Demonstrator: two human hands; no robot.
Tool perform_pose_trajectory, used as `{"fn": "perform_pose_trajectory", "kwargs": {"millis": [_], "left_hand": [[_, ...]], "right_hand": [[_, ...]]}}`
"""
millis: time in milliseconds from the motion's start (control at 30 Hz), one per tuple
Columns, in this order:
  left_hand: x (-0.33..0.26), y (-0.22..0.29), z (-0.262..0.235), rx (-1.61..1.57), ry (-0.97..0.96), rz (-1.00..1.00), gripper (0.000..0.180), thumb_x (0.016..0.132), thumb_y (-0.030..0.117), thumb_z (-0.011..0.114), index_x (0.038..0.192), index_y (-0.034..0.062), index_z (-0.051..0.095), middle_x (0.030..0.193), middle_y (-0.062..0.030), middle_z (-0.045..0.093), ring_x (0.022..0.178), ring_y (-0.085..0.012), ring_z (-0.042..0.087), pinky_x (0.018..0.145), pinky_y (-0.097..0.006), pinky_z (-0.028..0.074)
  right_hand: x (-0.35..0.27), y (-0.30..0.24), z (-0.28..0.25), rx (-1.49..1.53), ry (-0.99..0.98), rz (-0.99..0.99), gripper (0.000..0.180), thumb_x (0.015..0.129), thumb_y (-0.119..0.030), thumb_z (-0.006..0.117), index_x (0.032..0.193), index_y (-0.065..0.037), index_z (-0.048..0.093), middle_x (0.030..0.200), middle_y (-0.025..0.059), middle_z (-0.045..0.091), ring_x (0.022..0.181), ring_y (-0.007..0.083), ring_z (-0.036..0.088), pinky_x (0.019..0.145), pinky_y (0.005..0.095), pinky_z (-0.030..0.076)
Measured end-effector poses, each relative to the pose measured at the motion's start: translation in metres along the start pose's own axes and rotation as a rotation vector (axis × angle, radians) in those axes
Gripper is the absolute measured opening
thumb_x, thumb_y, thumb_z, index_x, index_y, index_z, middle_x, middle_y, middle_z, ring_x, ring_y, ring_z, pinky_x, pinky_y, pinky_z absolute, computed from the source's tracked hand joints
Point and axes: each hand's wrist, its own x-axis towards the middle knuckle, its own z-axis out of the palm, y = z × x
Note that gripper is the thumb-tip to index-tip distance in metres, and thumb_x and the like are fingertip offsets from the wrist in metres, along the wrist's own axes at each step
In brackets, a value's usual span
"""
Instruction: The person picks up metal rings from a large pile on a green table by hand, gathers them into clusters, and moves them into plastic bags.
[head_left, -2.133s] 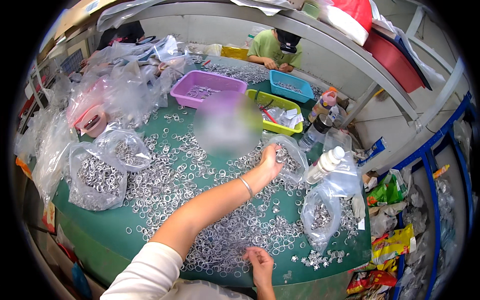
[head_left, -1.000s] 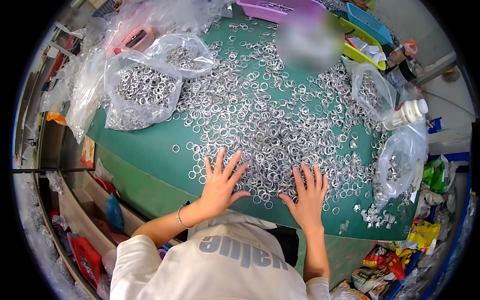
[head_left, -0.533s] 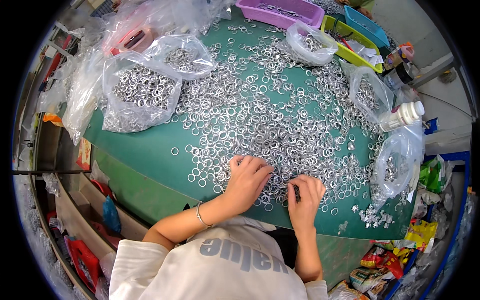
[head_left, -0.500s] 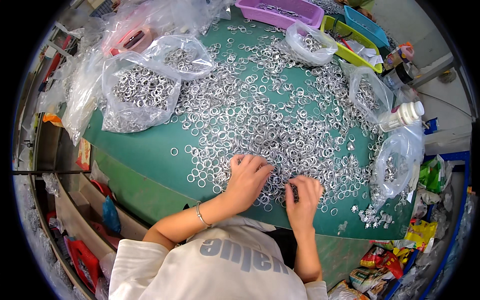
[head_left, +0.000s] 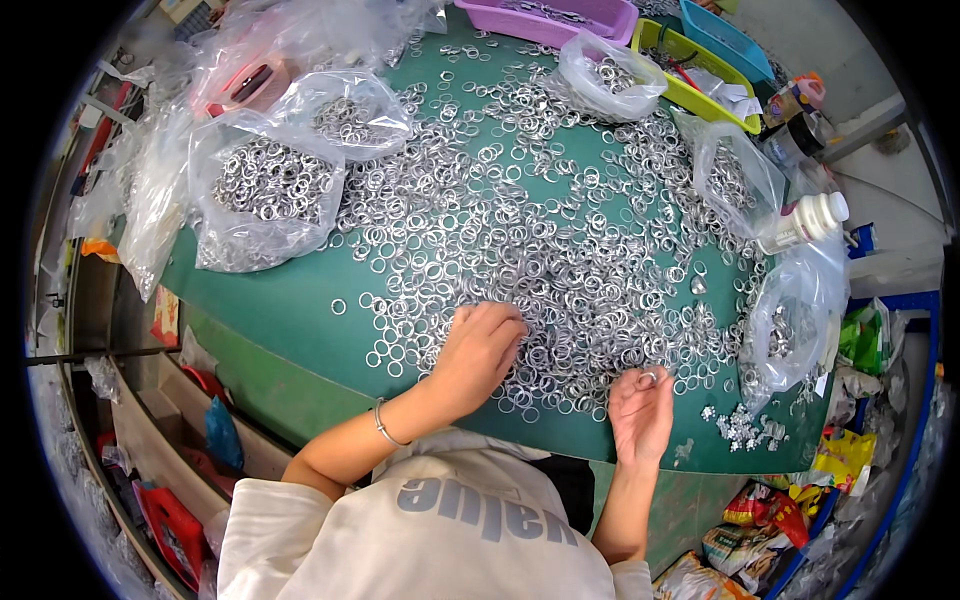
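Observation:
Many silvery metal rings (head_left: 560, 280) lie spread in a loose heap over the green table (head_left: 265, 315). At the heap's near edge, my left hand (head_left: 480, 350) rests with its back up and its fingers curled down among the rings; what its fingertips hold, if anything, is hidden. Farther right, my right hand (head_left: 640, 415) is turned palm up near the table's front edge. Its fingers are bent around a metal ring (head_left: 650, 377) that shows at the fingertips. A bracelet circles my left wrist.
Clear plastic bags of rings (head_left: 275, 185) stand at the left; another bag (head_left: 785, 325) lies at the right. Purple (head_left: 555, 25), lime-green (head_left: 690, 95) and blue (head_left: 725, 42) baskets line the far side. A white bottle (head_left: 810, 222) leans at right. Small silvery pieces (head_left: 745, 430) sit near the right corner.
My right hand has moved right, away from my left hand, and turned palm up with a ring at its fingertips. My left hand has shifted slightly left, its fingers drawn closer together.

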Motion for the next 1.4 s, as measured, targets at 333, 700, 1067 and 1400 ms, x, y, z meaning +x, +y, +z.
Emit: {"fn": "perform_pose_trajectory", "kwargs": {"millis": [333,700,1067,1400], "left_hand": [[0.057,0.012,0.022,0.058,-0.099,0.171,0.024,0.077,0.003,0.061,0.101,0.0054,0.060,0.099,-0.0068,0.055,0.093,-0.0239,0.050,0.079,-0.036,0.034],[0.083,0.006,0.052,0.002,-0.265,0.106,0.015,0.074,0.005,0.063,0.088,0.0058,0.060,0.090,-0.0072,0.054,0.091,-0.0247,0.051,0.075,-0.038,0.033],[0.077,0.000,0.040,-0.192,-0.143,0.092,0.013,0.074,-0.005,0.056,0.085,0.0011,0.061,0.083,-0.0132,0.059,0.081,-0.0320,0.057,0.072,-0.039,0.046],[0.047,0.020,0.024,0.047,-0.220,0.238,0.027,0.069,0.001,0.063,0.094,0.0081,0.059,0.097,-0.0044,0.050,0.092,-0.0226,0.047,0.077,-0.037,0.032]], "right_hand": [[0.034,0.005,0.016,-1.810,0.103,-0.732,0.006,0.084,-0.010,0.059,0.088,-0.005,0.061,0.074,0.0108,0.063,0.053,0.0239,0.058,0.047,0.0363,0.043],[0.046,0.020,0.030,-2.204,0.055,-0.507,0.011,0.078,-0.013,0.064,0.086,-0.006,0.061,0.071,0.0118,0.063,0.057,0.0308,0.059,0.050,0.0402,0.044],[0.029,-0.029,0.017,-0.182,0.142,-0.080,0.014,0.086,-0.009,0.053,0.095,0.002,0.055,0.066,0.0047,0.049,0.048,0.0063,0.038,0.037,0.0178,0.025],[0.004,0.002,0.012,-2.039,-0.044,-0.496,0.017,0.075,-0.010,0.068,0.091,-0.009,0.065,0.069,0.0075,0.056,0.053,0.0280,0.054,0.047,0.0368,0.043]]}}
